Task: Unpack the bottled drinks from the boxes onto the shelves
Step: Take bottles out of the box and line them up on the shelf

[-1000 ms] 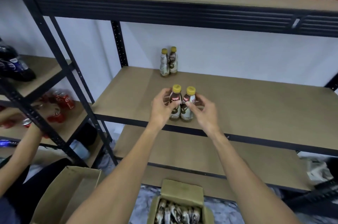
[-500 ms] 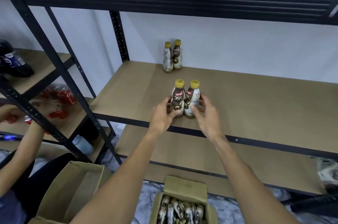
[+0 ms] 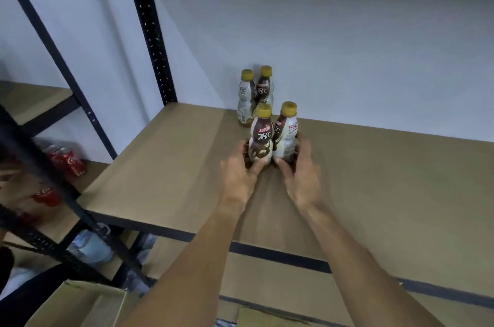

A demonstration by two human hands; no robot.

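1. Two bottles stand upright and touching on the shelf (image 3: 374,179), about midway back: a dark bottle (image 3: 260,139) and a pale bottle (image 3: 287,137).
2. Head view: the left hand (image 3: 238,177) curls round the dark bottle's base, and the right hand (image 3: 302,177) curls round the pale bottle's base.
3. A back pair (image 3: 255,96) of like bottles stands at the shelf's rear edge, just behind the held two.
4. Red cans (image 3: 68,161) lie on a lower board left of the shelf; an open box (image 3: 80,305) sits below its front edge.

On the shelf (image 3: 160,166), front bottle pair (image 3: 260,137) stands just before back pair (image 3: 247,94).
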